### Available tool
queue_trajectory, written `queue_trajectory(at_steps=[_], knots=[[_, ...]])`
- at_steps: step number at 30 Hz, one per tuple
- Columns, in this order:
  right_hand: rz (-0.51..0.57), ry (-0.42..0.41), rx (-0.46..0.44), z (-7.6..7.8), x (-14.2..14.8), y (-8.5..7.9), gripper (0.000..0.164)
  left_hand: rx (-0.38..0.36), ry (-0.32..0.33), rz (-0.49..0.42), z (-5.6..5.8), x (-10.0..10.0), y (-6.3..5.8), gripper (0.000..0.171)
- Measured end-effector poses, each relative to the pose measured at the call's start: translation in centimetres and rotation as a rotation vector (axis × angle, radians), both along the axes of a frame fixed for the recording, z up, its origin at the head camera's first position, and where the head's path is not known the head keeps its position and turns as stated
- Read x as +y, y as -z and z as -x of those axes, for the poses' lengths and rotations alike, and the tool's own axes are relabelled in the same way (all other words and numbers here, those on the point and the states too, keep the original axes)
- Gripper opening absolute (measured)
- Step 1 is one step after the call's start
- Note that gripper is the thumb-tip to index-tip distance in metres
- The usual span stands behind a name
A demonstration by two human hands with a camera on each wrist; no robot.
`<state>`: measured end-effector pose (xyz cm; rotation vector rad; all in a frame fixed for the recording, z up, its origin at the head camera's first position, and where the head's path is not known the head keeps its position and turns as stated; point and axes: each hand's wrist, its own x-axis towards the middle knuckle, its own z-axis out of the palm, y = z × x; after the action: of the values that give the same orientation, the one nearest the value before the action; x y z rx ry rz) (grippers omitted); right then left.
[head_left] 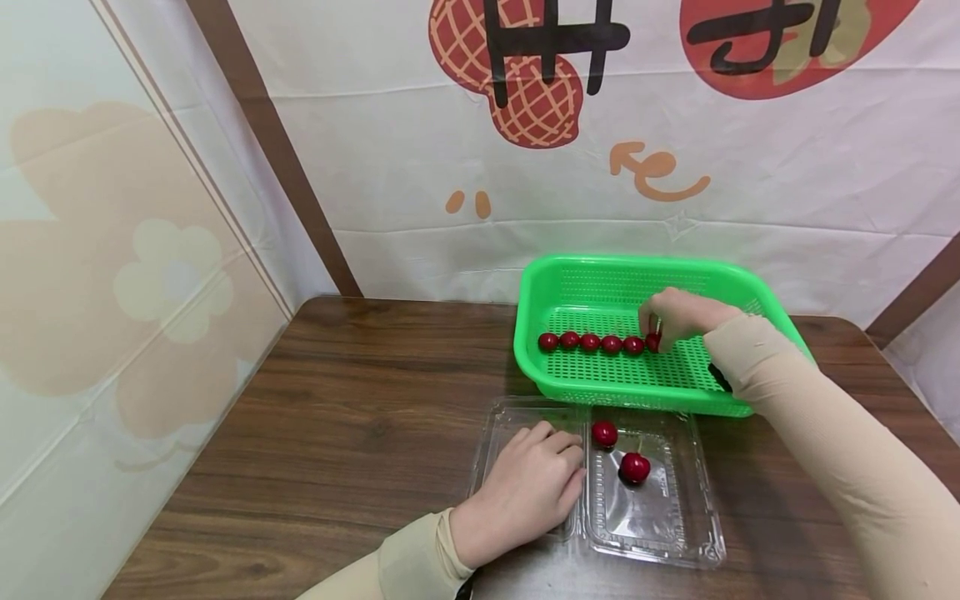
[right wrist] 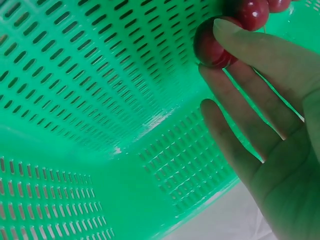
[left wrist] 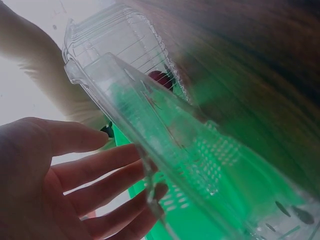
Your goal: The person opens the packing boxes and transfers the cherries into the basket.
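Observation:
My right hand reaches into the green plastic basket and pinches a dark red cherry between thumb and fingers. That cherry is at the right end of a straight row of cherries on the basket floor. Nearer to me lies an opened clear plastic clamshell box. My left hand rests on the box's left half, its fingers loosely bent and touching the clear edge in the left wrist view. Two loose cherries, one at the back and one with a stem, lie in the right half.
Everything stands on a brown wood-grain table. The basket is near the table's back edge, close to a printed white cloth. The box's back edge lies right against the basket's front.

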<state>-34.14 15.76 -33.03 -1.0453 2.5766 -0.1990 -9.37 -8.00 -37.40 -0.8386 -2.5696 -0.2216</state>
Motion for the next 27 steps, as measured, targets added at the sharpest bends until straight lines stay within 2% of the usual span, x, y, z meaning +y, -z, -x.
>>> queue_trajectory(at_steps=[9,27], knots=[[-0.007,-0.028,0.034,-0.1,-0.1,0.6,0.032,-0.005,-0.002,0.003,0.0,0.0,0.0,0.018],[-0.032,-0.025,0.046,0.3,0.0,1.4,0.035,-0.002,-0.003,0.002,0.1,0.0,0.2,0.018]])
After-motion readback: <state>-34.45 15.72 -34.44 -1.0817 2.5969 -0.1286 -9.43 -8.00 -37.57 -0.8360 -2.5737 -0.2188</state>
